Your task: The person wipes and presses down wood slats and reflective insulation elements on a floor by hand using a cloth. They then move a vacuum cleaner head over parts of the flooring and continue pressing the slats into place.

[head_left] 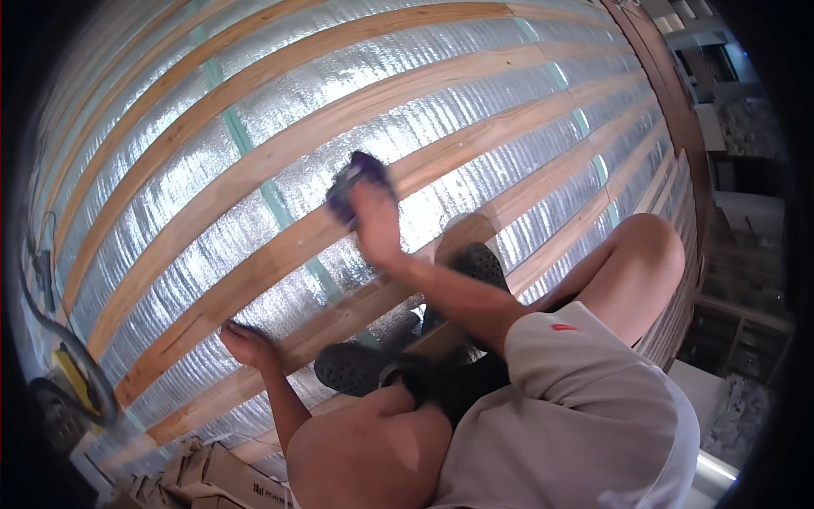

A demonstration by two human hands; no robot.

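My right hand (376, 222) is closed around a dark purple hand-sized tool or pad (356, 172), blurred by motion, whose exact kind I cannot make out. That thing lies against a long pale wooden slat (449, 157), roughly at the middle of the view. Lower and to the left, my left hand (246, 345) holds nothing that I can see. Its loosely bent fingers rest at the lower edge of the same slat, fingertips partly hidden. Shiny silver foil sheeting (331, 93) shows between the parallel slats, crossed by strips of green tape (237, 131).
My feet, in dark clogs (346, 369), rest on the slats beneath me. A grey hose (100, 382) curves past a yellow and black machine (75, 377) at far left. Cardboard boxes (222, 475) stand at lower left. A brown beam (670, 102) borders the slats at right.
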